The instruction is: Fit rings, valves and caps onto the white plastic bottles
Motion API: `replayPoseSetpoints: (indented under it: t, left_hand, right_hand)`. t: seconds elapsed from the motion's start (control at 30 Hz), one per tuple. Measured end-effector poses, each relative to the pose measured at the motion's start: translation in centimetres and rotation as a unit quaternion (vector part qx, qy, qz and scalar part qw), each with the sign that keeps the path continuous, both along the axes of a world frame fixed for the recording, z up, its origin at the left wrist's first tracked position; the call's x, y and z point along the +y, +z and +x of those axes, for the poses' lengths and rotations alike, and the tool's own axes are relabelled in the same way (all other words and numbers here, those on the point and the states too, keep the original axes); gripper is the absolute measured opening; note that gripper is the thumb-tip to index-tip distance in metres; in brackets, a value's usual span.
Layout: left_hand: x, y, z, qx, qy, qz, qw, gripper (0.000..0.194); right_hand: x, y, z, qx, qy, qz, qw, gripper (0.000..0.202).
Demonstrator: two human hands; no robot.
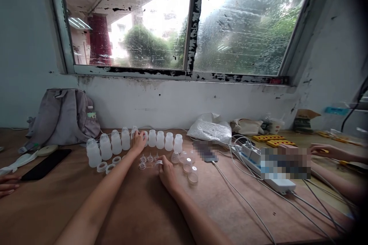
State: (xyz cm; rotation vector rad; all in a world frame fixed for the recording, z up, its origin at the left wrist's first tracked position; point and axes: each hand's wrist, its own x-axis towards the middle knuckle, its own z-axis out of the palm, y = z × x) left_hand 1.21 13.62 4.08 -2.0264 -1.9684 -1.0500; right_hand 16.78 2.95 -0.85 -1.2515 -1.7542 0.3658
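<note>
Frosted bottles (116,143) stand in a curved row. My left hand (138,140) has its fingers closed round the top of one bottle (133,131) in the row, partly hiding it. Several bottles to its left have clear teats and rings on top; those to its right have open necks. My right hand (166,172) pinches a pale ring (158,163) over the table. Beside it lie clear teats (150,157). Loose rings (102,167) lie in front of the left bottles, partly behind my left forearm. Clear domed caps (193,176) rest right of my right hand.
A backpack (61,116) and a black phone (47,164) are at the left. Rightward lie a plastic bag (211,130), a charging phone (205,152), a power strip (280,183) and cables. Other people's hands show at both sides. Yellow trays (270,140) lie at the back right.
</note>
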Motion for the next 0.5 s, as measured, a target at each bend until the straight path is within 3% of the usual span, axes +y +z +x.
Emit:
replayPoseSetpoints:
  t: [0.13, 0.23, 0.37, 0.5]
  left_hand:
    - [-1.7, -0.1, 0.0, -0.009, -0.047, 0.139, 0.989, 0.014]
    - [-4.7, 0.2, 0.1, -0.071, -0.108, 0.246, 0.961, 0.014]
    - [-9.6, 0.0, 0.9, -0.123, -0.17, 0.254, 0.944, 0.016]
    - [-12.4, -1.8, 1.5, -0.098, -0.224, 0.202, 0.948, 0.019]
  right_hand:
    - [0.1, 0.2, 0.0, 0.016, -0.011, 0.002, 1.0, 0.021]
    - [-0.1, 0.6, 0.0, 0.039, -0.005, 0.005, 0.999, 0.02]
    - [-0.3, 1.0, 0.1, 0.103, 0.023, -0.02, 0.994, 0.03]
    - [-0.2, 0.7, 0.1, 0.159, 0.036, -0.044, 0.986, 0.048]
